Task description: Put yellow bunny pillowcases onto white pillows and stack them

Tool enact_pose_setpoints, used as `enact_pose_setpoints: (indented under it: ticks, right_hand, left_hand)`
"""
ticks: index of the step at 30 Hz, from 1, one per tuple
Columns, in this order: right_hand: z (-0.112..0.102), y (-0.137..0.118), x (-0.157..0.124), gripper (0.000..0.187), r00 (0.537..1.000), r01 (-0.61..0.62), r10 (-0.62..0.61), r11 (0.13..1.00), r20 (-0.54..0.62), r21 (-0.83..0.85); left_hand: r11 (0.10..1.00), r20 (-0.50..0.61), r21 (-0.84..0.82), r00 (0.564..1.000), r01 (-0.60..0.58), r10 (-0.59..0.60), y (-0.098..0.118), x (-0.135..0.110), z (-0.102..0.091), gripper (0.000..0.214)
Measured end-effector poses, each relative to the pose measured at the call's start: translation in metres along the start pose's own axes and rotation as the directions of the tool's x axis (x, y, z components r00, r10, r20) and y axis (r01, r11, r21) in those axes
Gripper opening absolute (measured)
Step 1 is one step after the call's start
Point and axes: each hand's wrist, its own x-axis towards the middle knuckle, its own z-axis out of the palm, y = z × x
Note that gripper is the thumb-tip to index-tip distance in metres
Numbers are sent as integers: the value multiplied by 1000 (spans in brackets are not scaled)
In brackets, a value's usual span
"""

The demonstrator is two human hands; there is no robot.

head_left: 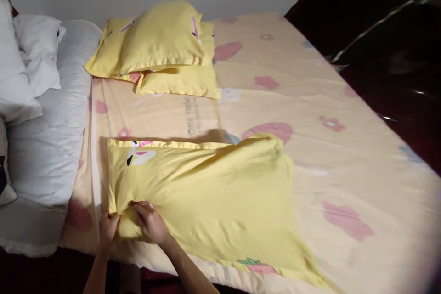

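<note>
A yellow pillowcase (227,197) with rabbit and carrot prints lies across the near part of the bed. Its left end looks fuller, while the right part lies flatter and creased. My left hand (109,228) is closed on the edge at the near left corner. Just to the right, my right hand (148,219) pinches a fold of the same cloth. The fabric bunches between the two hands. What is inside the case is hidden.
Several yellow pillows (161,39) are stacked by the wall. A peach printed sheet (310,101) covers the mattress. On the left lie a grey-white quilt (44,147) and white pillows (37,50). Dark space borders the bed's right edge.
</note>
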Motion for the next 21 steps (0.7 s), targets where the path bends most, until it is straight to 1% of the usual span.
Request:
enact_pose_setpoints:
  ticks: [4,8,10,12,15,18,21]
  right_hand:
    - [4,4,1,33,999,-15,16,1000,-31,14]
    - [-1,5,5,33,998,-27,28,999,-58,26]
    - [-3,5,6,31,997,-33,35,999,-67,29]
    - [-3,4,6,31,996,-34,34,999,-88,10]
    - [3,1,6,31,990,-37,30,998,-138,-46]
    - [13,-5,9,30,987,-43,29,995,-160,-85]
    - [17,-7,11,29,987,-34,15,993,-157,-116]
  left_hand:
    - [974,63,-222,998,32,-18,-7,10,2,24]
    - [924,87,-382,995,-3,40,-12,2,-3,37]
    - [908,59,-419,997,-29,58,-14,-5,-7,37]
    - [901,7,-430,998,-54,63,-17,-8,-9,36]
    - [898,-71,-434,997,-70,43,-22,-7,-10,36]
    - [884,-147,-464,989,-64,-6,-24,-3,-3,37]
    - [842,-176,-538,982,-42,-64,-21,-2,13,44]
